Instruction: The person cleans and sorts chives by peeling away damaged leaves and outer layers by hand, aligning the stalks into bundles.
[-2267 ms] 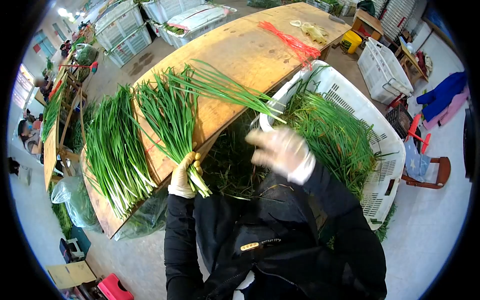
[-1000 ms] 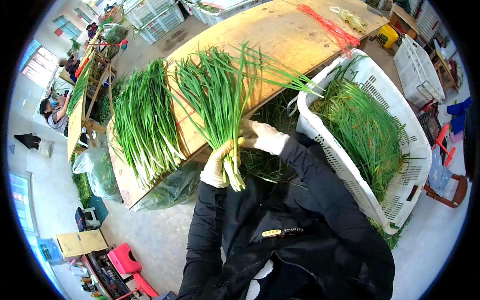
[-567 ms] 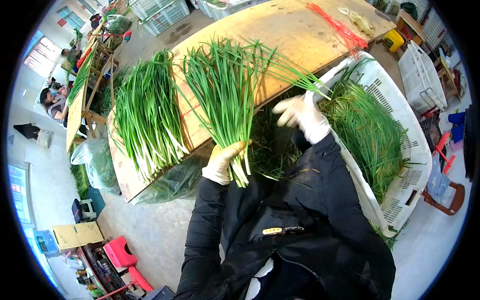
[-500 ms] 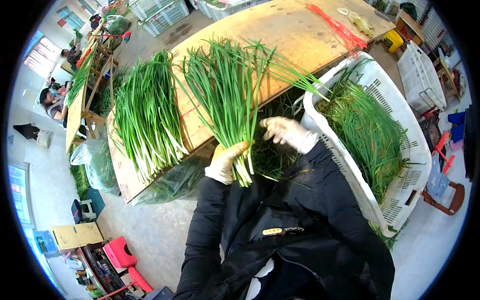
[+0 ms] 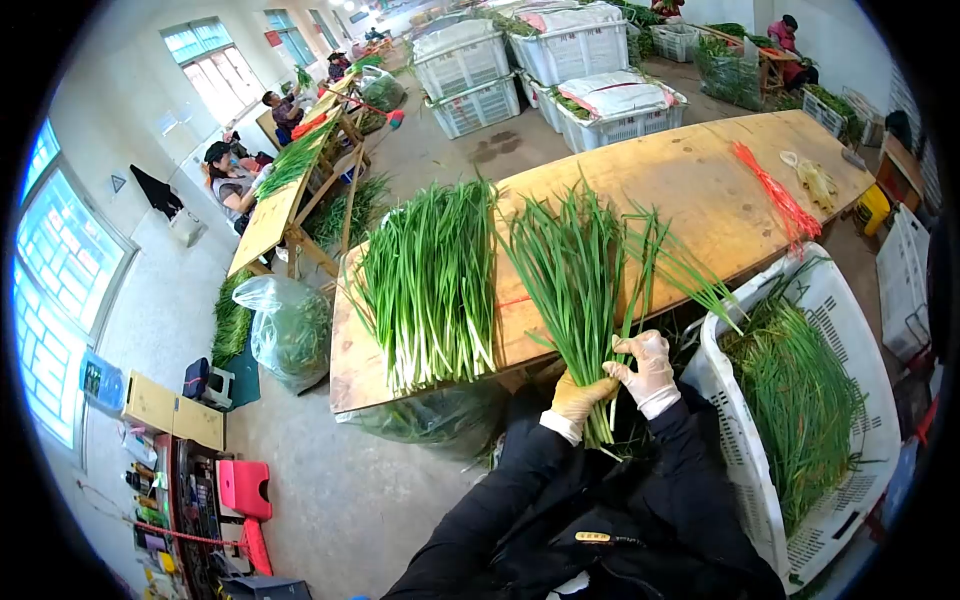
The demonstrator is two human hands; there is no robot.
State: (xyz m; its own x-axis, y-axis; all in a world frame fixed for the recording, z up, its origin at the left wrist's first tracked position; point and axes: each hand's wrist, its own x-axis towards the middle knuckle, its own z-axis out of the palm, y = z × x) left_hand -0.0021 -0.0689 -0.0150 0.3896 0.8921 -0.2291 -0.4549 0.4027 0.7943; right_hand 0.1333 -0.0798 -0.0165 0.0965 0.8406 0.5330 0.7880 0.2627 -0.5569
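My left hand (image 5: 578,402), in a pale yellowed glove, is wrapped round the lower stalks of a bunch of green chives (image 5: 572,285). The leafy tops fan out over the wooden table, and the white stalk ends poke out below my fist. At the bunch's right side, my gloved right hand (image 5: 645,368) has its thumb and fingers closed in on chive stalks next to my left hand. A few loose chives (image 5: 690,275) lie across the table edge towards the crate. Further left, a larger pile of chives (image 5: 430,285) rests on the table with its white ends towards me.
The wooden table (image 5: 690,195) carries red ties (image 5: 775,190) and a yellowish glove (image 5: 815,182). On my right stands a white crate (image 5: 727,425) of grassy scraps. Clear bags of greens (image 5: 288,330) sit beside and under the table. Other people work at a table further left.
My right hand has come in from the right to meet the bunch beside my left hand. The view has swung, showing more of the room at left and back.
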